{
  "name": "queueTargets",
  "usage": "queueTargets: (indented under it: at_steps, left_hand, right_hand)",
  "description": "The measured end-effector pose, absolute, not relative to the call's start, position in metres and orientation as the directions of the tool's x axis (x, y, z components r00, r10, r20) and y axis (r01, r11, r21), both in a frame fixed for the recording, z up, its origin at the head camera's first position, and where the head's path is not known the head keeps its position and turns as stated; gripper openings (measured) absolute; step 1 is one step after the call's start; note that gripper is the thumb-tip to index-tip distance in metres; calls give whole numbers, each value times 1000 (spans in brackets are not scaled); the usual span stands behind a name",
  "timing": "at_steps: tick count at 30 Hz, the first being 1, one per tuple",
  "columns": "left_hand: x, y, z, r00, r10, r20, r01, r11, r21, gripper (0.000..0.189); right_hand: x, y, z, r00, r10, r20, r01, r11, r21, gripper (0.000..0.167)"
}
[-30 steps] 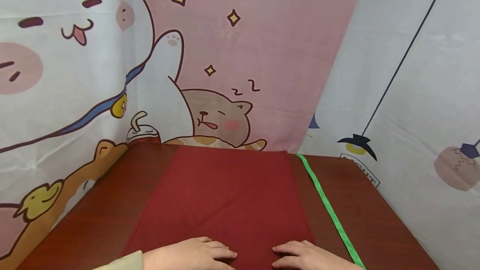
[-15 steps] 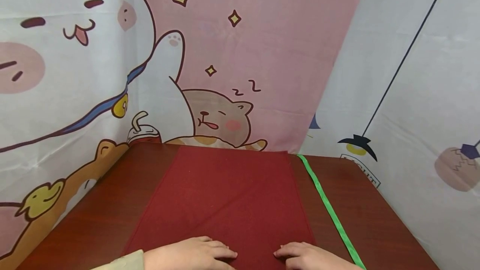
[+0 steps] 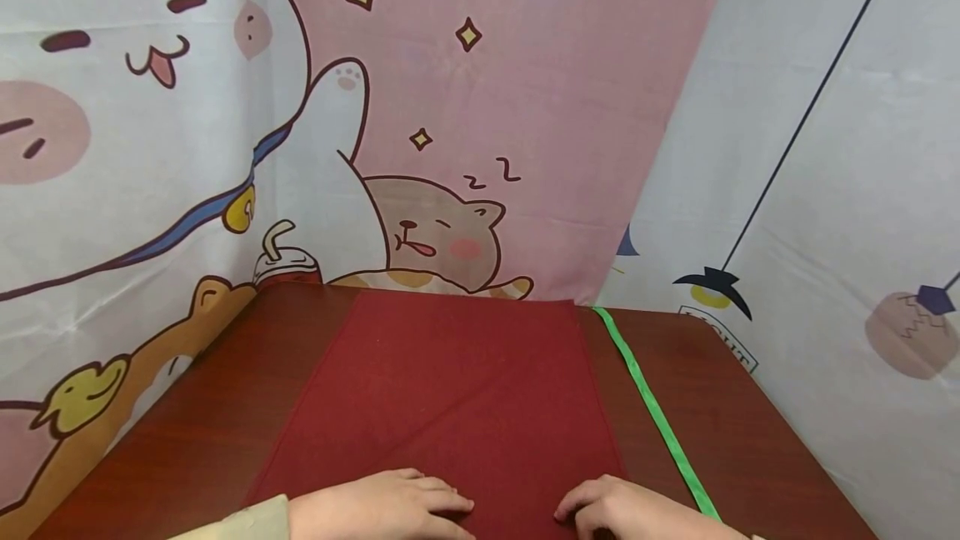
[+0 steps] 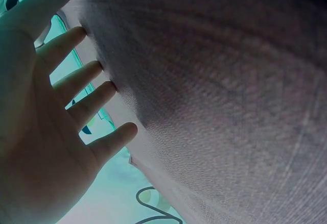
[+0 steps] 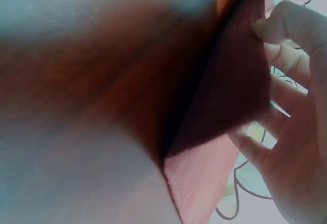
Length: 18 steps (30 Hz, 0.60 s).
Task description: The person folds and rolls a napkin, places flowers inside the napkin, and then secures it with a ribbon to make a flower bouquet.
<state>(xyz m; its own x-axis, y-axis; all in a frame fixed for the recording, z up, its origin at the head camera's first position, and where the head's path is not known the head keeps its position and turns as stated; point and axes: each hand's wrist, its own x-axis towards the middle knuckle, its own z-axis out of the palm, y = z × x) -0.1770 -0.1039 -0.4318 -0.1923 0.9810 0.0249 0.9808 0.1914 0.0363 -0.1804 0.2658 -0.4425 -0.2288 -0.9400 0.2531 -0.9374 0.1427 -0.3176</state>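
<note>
A dark red cloth [image 3: 450, 373] lies lengthwise over the brown table [image 3: 225, 373], with a faint diagonal crease. My left hand [image 3: 378, 507] rests on its near left part, and in the left wrist view the left hand's spread fingers [image 4: 92, 101] touch the cloth [image 4: 219, 101] with their tips. On the near right part my right hand [image 3: 626, 508] has its fingers bent, fingertips down at the fabric. Seen from the right wrist, the right hand's fingers [image 5: 250, 145] and thumb meet the cloth [image 5: 230, 81] at their tips, apart from one another. Neither hand grasps anything.
A green strip [image 3: 660, 419] runs along the table to the right of the cloth. Fabric hangings [image 3: 525, 90] printed with cartoon animals stand behind the table and at both sides. A beige sleeve [image 3: 258, 521] covers the left forearm.
My right hand has drawn slightly to the right, its fingers more bent than before. The left hand stays in place. The cloth and green strip look the same.
</note>
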Motion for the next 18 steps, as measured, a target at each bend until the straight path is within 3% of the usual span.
queueTargets:
  at_steps: [5, 10, 14, 18]
  left_hand:
    - [-177, -104, -431, -185, 982, 28, 983, 185, -1, 39]
    - [-176, -104, -429, -184, 982, 31, 983, 185, -10, 39]
    - [-174, -104, -428, -190, 981, 27, 981, 191, -24, 38]
    - [-174, -103, -428, -194, 981, 21, 980, 194, -44, 38]
  right_hand:
    - [-179, 263, -428, -345, -923, 168, -885, 261, -387, 22]
    - [-180, 262, -419, -428, -889, 164, -863, 348, -366, 31]
    - [-183, 262, -414, -461, -866, 195, -861, 383, -333, 32]
    - [-189, 262, -408, -445, -869, 216, -867, 357, -347, 32]
